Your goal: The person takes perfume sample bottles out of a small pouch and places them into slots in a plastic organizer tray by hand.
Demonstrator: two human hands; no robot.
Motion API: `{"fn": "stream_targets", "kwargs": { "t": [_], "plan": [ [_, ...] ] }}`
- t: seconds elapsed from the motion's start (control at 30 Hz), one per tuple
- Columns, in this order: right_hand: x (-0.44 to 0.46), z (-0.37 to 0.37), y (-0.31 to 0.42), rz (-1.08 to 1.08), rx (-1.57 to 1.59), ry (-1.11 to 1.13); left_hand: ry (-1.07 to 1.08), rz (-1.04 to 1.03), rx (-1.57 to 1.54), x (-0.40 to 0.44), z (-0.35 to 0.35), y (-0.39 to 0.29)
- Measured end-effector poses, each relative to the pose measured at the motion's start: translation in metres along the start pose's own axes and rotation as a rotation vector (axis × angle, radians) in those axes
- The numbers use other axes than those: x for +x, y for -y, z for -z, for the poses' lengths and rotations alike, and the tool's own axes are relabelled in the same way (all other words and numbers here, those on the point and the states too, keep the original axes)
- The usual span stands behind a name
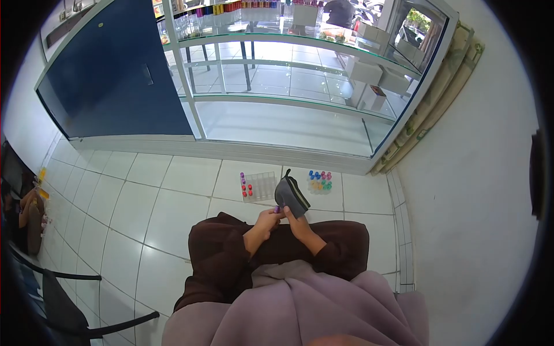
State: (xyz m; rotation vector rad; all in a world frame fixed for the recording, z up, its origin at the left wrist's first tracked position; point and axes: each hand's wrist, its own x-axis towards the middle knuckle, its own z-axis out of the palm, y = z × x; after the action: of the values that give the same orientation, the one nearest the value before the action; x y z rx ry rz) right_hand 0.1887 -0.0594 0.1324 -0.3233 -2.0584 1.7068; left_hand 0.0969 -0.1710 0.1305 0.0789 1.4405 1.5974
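My left hand (266,222) is closed, with a small purple-capped bottle (277,209) at its fingertips. Beside it, my right hand (296,224) grips a dark grey zippered pouch (289,196), tilted above the floor between my knees. The two hands nearly touch. Just beyond them lies a clear compartment rack (264,185); purple and red caps stand in its left columns. To the right of the pouch, a group of small bottles (320,181) shows blue, pink, yellow and green caps. What is inside the pouch is hidden.
A glass display case (288,124) with a dark blue sliding panel (115,75) stands ahead. Its upper shelf carries rows of coloured bottles and white boxes. A white wall and a patterned curtain (444,98) bound the right. A black-framed chair (69,305) is at lower left.
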Motion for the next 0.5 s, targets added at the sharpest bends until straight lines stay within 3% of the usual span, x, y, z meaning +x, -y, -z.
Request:
{"fn": "stream_targets", "kwargs": {
  "t": [0.07,0.23,0.33,0.5],
  "plan": [
    [0.002,0.002,-0.004,-0.092,0.054,0.007,-0.027,-0.019,0.004,0.002,-0.001,0.002],
    [0.003,-0.006,-0.006,-0.074,0.080,0.046,-0.168,-0.224,-0.245,0.011,-0.001,-0.006],
    [0.002,-0.011,-0.011,-0.116,0.136,0.007,-0.296,-0.334,-0.122,0.010,-0.005,-0.015],
    [0.013,0.002,-0.017,-0.281,0.353,0.008,-0.130,-0.259,0.111,0.009,-0.008,0.000]
  ]
}}
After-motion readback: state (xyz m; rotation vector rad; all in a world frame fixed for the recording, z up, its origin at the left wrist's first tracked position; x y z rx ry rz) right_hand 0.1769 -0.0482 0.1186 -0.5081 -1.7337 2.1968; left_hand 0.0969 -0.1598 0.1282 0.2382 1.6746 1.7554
